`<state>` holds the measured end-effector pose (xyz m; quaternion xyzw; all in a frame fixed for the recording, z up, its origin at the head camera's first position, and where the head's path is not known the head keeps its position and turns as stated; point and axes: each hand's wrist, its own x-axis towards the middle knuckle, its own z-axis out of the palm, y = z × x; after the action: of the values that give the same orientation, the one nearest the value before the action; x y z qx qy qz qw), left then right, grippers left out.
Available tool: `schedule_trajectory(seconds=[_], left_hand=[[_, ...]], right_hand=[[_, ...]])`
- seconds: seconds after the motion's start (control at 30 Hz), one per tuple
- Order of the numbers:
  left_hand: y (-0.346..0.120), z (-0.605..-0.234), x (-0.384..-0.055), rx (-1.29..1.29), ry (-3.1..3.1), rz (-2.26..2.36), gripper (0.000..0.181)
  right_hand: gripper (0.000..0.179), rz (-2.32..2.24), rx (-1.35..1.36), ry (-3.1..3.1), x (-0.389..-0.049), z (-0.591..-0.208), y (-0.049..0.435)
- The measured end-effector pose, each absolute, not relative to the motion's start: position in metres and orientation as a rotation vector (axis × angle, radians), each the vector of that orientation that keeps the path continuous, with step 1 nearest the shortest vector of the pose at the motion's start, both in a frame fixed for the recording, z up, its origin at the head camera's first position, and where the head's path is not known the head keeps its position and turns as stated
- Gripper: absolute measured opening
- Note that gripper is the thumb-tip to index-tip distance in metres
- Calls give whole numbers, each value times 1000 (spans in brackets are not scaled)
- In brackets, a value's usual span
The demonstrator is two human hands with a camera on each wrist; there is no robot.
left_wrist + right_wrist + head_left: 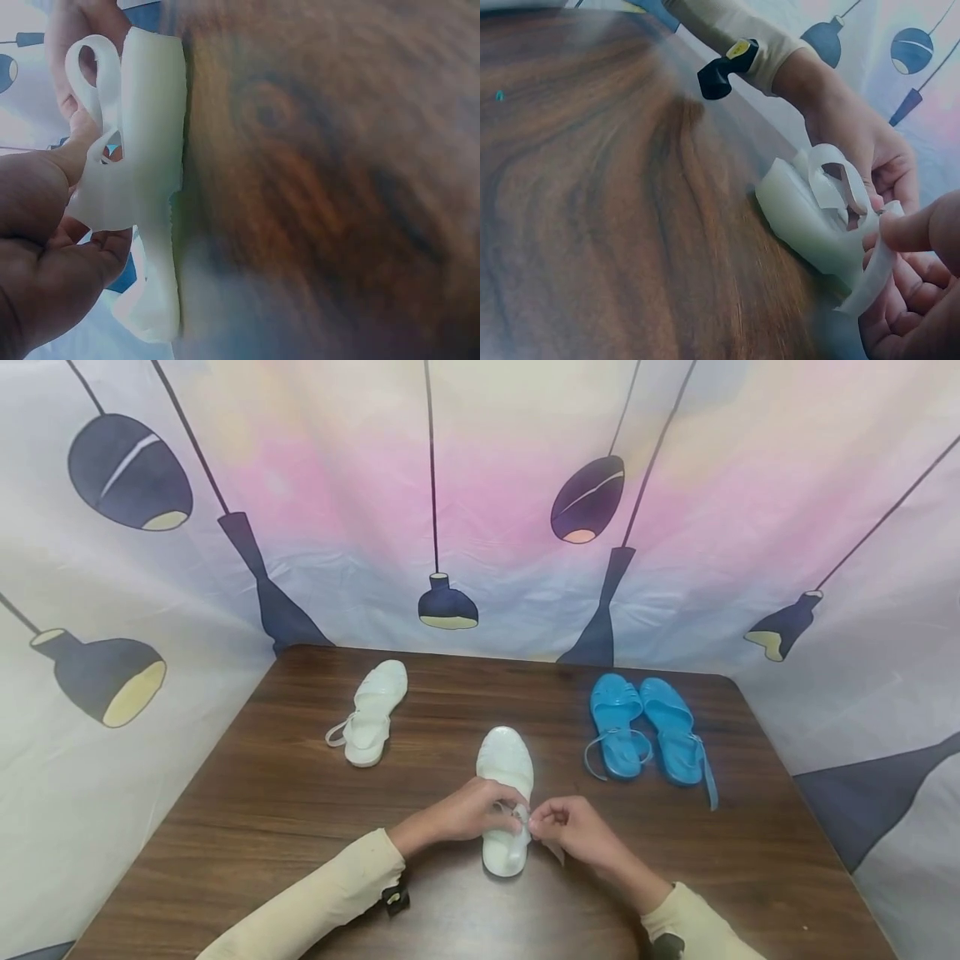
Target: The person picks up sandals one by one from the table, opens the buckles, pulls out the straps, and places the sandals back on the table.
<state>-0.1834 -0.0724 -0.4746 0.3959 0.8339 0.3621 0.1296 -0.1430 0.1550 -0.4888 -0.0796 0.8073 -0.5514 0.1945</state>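
Observation:
A white sandal (504, 756) lies sole-down on the wooden table, its toe pointing away from me. My left hand (480, 810) reaches in from its left side and grips the side of the sandal by the ankle strap, thumb and fingers on either side of it. On the other side, my right hand (576, 833) pinches the white strap (871, 281) between thumb and fingers, and the strap's free end hangs below them. In the left wrist view the back strap (107, 82) forms a loop above the heel. The fingers partly hide the strap's fastening.
Another white sandal (381, 693) stands at the back left of the table (247, 827). At the back right are two blue sandals (617, 693) side by side, their straps loose. A printed cloth (360, 468) with lamp drawings hangs behind the table.

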Motion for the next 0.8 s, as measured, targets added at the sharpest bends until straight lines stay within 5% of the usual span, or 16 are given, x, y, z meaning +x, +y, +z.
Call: schedule_trajectory(seconds=[0.8], left_hand=[[-74,-478,-184,1144,2433,1125,20]], right_hand=[[18,-1550,-227,2232,-141,-485,155]])
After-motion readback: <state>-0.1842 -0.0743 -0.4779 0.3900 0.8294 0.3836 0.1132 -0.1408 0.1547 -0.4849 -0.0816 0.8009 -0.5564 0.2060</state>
